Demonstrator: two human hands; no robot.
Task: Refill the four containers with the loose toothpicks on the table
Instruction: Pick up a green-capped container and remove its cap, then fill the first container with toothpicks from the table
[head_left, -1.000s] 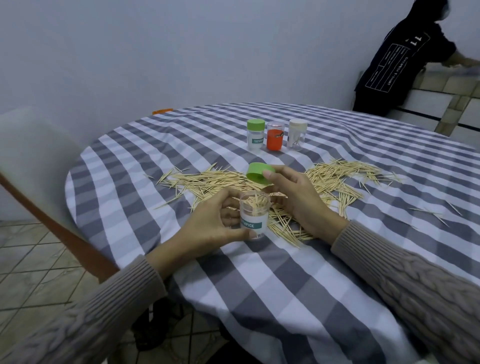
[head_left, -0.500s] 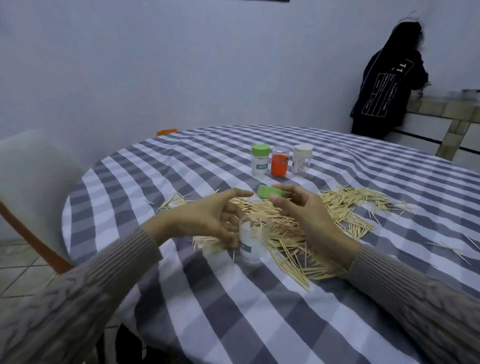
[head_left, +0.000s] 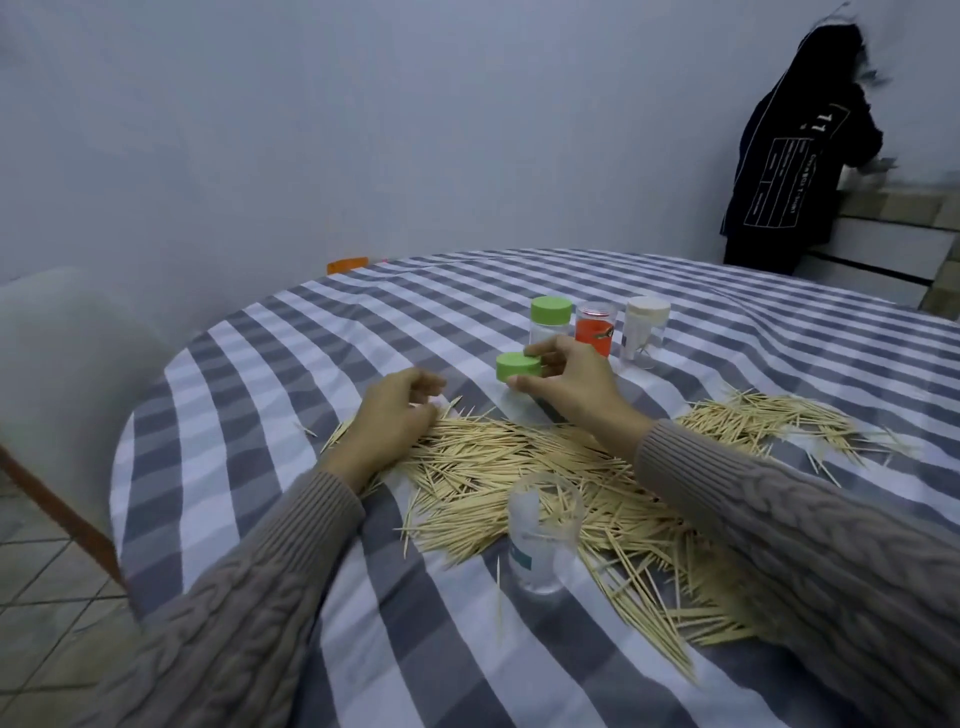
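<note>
Open jar (head_left: 543, 535) upright amid toothpicks (head_left: 498, 462), unheld; right hand (head_left: 566, 384) fingers pinch green lid (head_left: 518, 367), left hand (head_left: 392, 421) fingers loosely curled, holding nothing visible; risk: sleeve (head_left: 779, 519) tips jar.

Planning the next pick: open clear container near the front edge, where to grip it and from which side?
Grip the open clear container round its cylindrical side wall, about mid-height, fingers on opposite sides. It stands upright with its mouth open, so a top grasp would block filling. Come from the left with the left hand; the loose toothpicks crowd its right and far sides, while the tablecloth to its left is mostly bare.
</note>
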